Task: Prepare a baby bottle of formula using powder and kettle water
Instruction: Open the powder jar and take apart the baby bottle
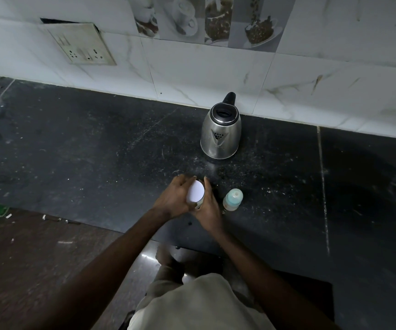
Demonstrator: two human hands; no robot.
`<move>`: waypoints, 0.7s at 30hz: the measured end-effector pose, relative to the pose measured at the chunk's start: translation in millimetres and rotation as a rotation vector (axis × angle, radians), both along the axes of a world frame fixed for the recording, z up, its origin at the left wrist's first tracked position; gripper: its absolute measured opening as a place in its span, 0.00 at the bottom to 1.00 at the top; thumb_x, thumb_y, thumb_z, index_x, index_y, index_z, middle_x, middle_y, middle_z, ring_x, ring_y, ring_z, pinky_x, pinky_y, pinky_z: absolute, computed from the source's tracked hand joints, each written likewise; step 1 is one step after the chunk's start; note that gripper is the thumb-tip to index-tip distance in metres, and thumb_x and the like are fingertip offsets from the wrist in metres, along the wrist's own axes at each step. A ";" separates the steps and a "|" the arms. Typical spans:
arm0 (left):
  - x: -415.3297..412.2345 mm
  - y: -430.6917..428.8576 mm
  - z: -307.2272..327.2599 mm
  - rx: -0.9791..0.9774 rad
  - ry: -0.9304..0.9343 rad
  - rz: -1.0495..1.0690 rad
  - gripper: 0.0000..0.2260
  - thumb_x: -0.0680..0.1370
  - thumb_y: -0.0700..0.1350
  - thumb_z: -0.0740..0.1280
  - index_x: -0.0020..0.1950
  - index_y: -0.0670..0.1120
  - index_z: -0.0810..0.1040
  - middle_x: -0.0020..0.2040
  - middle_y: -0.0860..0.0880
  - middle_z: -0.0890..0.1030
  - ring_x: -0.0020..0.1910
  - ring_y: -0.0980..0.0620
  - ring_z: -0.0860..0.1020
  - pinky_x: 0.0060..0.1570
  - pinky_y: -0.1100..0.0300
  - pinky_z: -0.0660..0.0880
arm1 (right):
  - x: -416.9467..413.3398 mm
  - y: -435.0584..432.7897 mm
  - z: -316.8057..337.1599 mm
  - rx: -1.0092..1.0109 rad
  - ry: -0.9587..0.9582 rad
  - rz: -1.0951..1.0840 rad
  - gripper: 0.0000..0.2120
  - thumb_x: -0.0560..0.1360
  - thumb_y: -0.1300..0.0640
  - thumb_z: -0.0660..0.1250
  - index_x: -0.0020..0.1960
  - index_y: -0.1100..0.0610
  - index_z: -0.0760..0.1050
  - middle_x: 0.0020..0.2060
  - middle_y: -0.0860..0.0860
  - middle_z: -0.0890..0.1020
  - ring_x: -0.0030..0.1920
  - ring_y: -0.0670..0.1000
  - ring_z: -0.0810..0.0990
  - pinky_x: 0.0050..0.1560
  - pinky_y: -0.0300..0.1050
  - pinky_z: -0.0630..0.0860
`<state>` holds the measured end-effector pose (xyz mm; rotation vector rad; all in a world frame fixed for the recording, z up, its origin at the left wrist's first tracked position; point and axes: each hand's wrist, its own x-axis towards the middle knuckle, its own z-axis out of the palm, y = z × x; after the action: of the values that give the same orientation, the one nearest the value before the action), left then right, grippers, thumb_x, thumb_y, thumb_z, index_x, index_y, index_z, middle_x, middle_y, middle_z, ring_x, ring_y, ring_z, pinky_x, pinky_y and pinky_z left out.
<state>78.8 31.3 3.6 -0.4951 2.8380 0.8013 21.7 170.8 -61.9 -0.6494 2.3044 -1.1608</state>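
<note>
My left hand (173, 198) and right hand (207, 208) wrap their fingers around the white-lidded tin (195, 194) near the table (73, 151) front edge, the bottle (233, 199) just beside, the kettle (220, 134) well apart.

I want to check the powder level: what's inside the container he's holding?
Cannot tell: the white lid covers the container, and both hands wrap its sides.

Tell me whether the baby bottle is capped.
Capped: the baby bottle stands upright on the counter with its teal-tinted cap on.
</note>
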 end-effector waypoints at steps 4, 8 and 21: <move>-6.1 -4.7 7.3 0.026 -0.041 -0.006 0.40 0.69 0.51 0.77 0.78 0.44 0.68 0.67 0.43 0.72 0.67 0.43 0.72 0.66 0.52 0.73 | 6.5 -7.1 -2.6 0.015 0.025 -0.104 0.52 0.66 0.54 0.82 0.82 0.58 0.58 0.77 0.54 0.72 0.74 0.54 0.73 0.70 0.42 0.68; -8.8 -2.8 12.8 0.014 -0.047 -0.013 0.39 0.65 0.53 0.78 0.74 0.45 0.72 0.63 0.44 0.74 0.62 0.43 0.74 0.58 0.48 0.77 | 11.7 -7.1 -1.2 0.036 0.066 -0.149 0.47 0.68 0.50 0.79 0.81 0.55 0.60 0.73 0.52 0.76 0.70 0.53 0.77 0.65 0.45 0.73; -12.8 5.2 7.3 -0.120 0.013 0.079 0.32 0.68 0.66 0.70 0.57 0.40 0.77 0.54 0.42 0.77 0.51 0.39 0.79 0.46 0.47 0.79 | 18.5 -10.6 -8.0 0.034 0.181 -0.311 0.48 0.66 0.45 0.81 0.77 0.53 0.60 0.66 0.54 0.81 0.63 0.55 0.82 0.56 0.48 0.80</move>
<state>66.0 36.5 10.9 -0.6241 2.9074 0.6511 40.2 160.2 -69.9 -0.4061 2.6442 -1.2378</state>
